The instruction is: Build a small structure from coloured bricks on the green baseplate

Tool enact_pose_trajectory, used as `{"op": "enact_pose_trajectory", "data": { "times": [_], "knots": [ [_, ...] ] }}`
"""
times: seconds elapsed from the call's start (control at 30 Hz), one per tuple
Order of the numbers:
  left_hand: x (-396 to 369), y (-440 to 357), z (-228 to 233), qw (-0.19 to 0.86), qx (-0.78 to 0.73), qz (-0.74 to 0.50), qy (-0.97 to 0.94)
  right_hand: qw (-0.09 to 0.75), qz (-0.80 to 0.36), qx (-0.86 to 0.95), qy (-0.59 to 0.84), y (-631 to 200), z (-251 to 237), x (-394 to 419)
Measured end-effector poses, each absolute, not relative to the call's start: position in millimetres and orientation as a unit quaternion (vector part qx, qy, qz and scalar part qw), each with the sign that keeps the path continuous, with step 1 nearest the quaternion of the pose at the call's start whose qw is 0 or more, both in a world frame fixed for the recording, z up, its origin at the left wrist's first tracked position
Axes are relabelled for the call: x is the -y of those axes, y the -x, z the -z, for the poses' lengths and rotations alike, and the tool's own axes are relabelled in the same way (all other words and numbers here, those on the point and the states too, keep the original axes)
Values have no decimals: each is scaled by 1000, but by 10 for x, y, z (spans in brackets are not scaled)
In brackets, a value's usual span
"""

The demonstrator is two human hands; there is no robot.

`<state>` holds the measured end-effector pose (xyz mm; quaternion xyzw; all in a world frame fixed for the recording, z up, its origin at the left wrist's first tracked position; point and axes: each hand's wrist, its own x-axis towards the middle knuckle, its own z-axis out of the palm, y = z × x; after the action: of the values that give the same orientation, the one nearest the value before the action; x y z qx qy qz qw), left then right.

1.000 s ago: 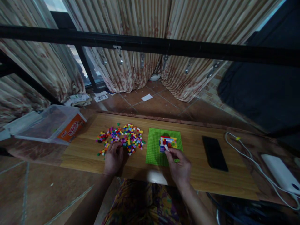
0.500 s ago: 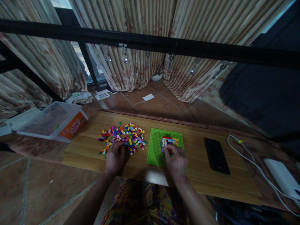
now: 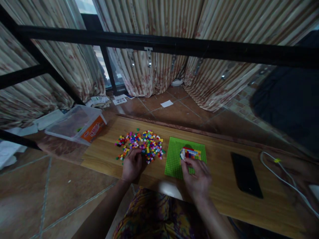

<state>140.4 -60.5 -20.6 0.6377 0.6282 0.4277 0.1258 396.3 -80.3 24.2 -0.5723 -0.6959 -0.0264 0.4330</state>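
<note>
We note the left hand (image 3: 132, 165) lying on the wooden board (image 3: 224, 196), fingers curled downward at the near edge of the loose brick pile (image 3: 142, 146); fingertips touch the nearest bricks, but we cannot tell whether anything is pinched between them.

The right hand (image 3: 198, 174) rests over the near part of the green baseplate (image 3: 174, 159), its fingers drawn together at the near left corner of the small brick build (image 3: 190, 153). We see the fingertips touching the build; whether they clamp a separate brick is hidden.

The build, in red, yellow, white and blue, sits on the far right part of the baseplate. The baseplate lies flat on the board, just right of the pile and apart from it.

Also recorded: a black phone (image 3: 246, 174) flat on the board, well right of the baseplate; a white cable (image 3: 286, 179) beyond it; a clear plastic tub (image 3: 77, 124) with an orange label off the board's left end; striped curtains (image 3: 159, 73) behind a black frame bar (image 3: 174, 46)
</note>
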Motion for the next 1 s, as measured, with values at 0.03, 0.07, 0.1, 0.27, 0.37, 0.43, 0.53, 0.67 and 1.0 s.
{"op": "enact_pose_trajectory", "data": {
  "times": [0.03, 0.07, 0.1, 0.27, 0.37, 0.43, 0.53, 0.67, 1.0],
  "knots": [
    [613, -1403, 209, 129, -627, -432, -635, 434, 3, 709, 556, -3894, -233, 840],
    [622, -1402, 212, 131, -627, -435, -633, 429, -21, 723, 541, -3811, -209, 875],
    [632, -1402, 213, 131, -626, -438, -632, 420, -46, 736, 529, -3719, -172, 905],
    [696, -1410, 193, 119, -614, -453, -636, 360, -107, 767, 520, -3303, 68, 920],
    [751, -1425, 179, 121, -606, -456, -641, 322, -109, 780, 526, -3210, 128, 843],
    [803, -1436, 178, 122, -609, -454, -639, 306, -103, 783, 532, -3206, 129, 792],
    [904, -1450, 185, 122, -618, -446, -635, 298, -102, 782, 538, -3220, 98, 732],
    [1038, -1470, 180, 128, -610, -446, -642, 290, -113, 785, 535, -3138, 4, 652],
    [1391, -1374, 192, 143, -630, -457, -611, 263, -118, 823, 490, -2688, -59, 443]
  ]
}}
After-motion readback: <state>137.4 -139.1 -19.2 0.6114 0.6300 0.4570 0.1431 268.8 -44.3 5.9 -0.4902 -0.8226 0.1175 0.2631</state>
